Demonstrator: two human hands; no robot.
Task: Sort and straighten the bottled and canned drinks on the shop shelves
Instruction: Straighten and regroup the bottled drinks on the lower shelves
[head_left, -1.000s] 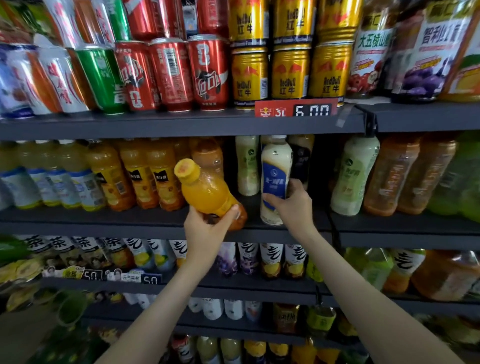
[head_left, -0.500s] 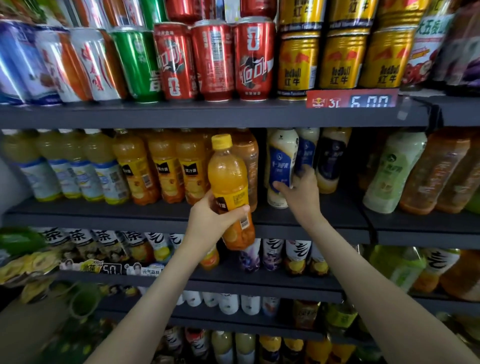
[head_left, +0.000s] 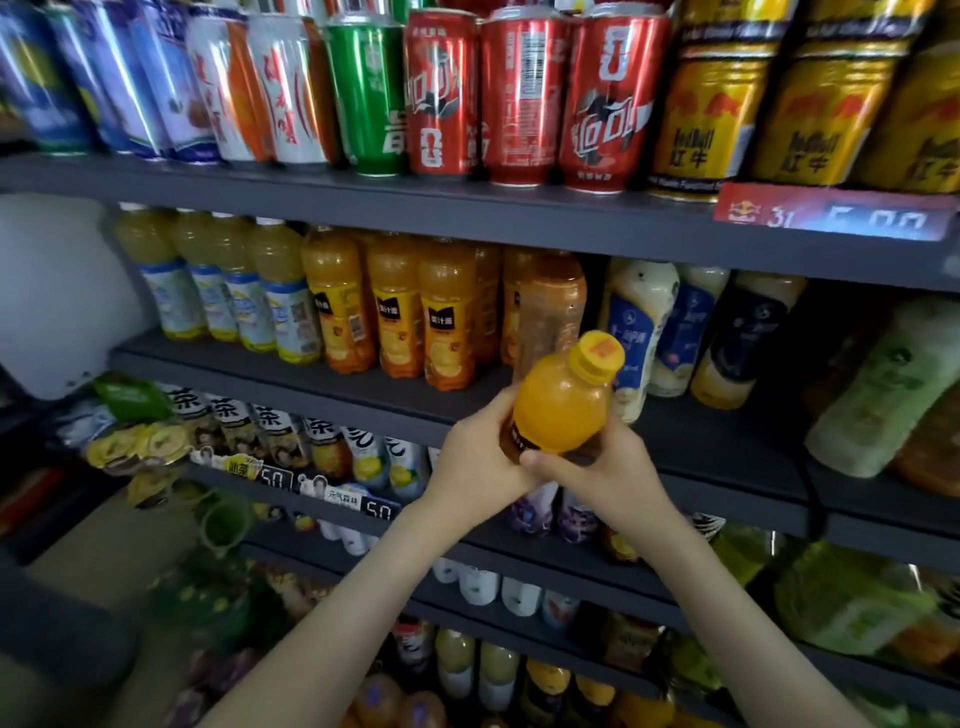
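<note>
Orange juice bottle (head_left: 558, 410): gripped by left hand (head_left: 480, 457) and right hand (head_left: 597, 467), tilted | Advice: upright it, label outward, seat beside orange row (head_left: 395, 312)

Upper frame: top shelf (head_left: 363, 203) carries upright cans (head_left: 519, 98). Centre: middle shelf (head_left: 291, 370) carries juice bottles (head_left: 395, 312), with milky bottles (head_left: 641, 317) to their right.

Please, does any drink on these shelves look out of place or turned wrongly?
Yes. On the middle shelf, a brownish bottle stands among the orange juice bottles. Above, one red can shows its barcode, unlike its neighbours. The left hand and right hand hold a tilted orange bottle off the shelf.
</note>
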